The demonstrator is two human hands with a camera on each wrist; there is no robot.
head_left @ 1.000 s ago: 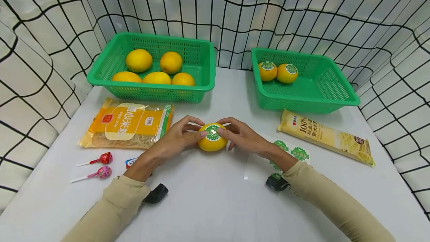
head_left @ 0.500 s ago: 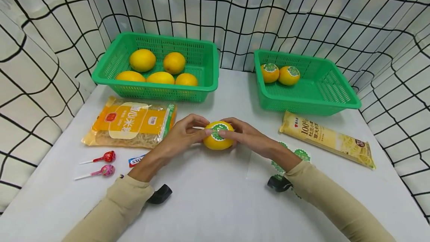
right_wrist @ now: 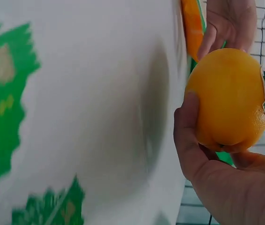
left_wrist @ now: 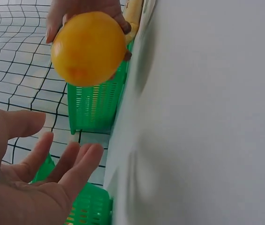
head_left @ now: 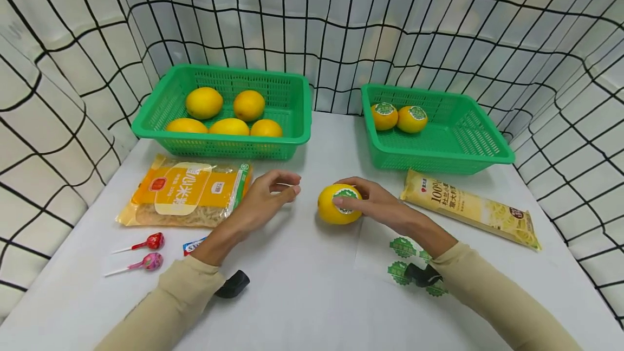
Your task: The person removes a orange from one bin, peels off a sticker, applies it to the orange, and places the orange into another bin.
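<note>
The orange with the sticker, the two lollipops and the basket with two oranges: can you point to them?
orange with the sticker [head_left: 336, 207], head view, its bare yellow skin left of the sticker.
lollipops [head_left: 154, 241], head view, the red one's head.
basket with two oranges [head_left: 441, 155], head view, its front rim.

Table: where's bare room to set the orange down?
Free: the white table between the forearms, and the right basket floor beside its two stickered oranges. Crowded: the left basket, the noodle bag, and the sticker sheet.
</note>
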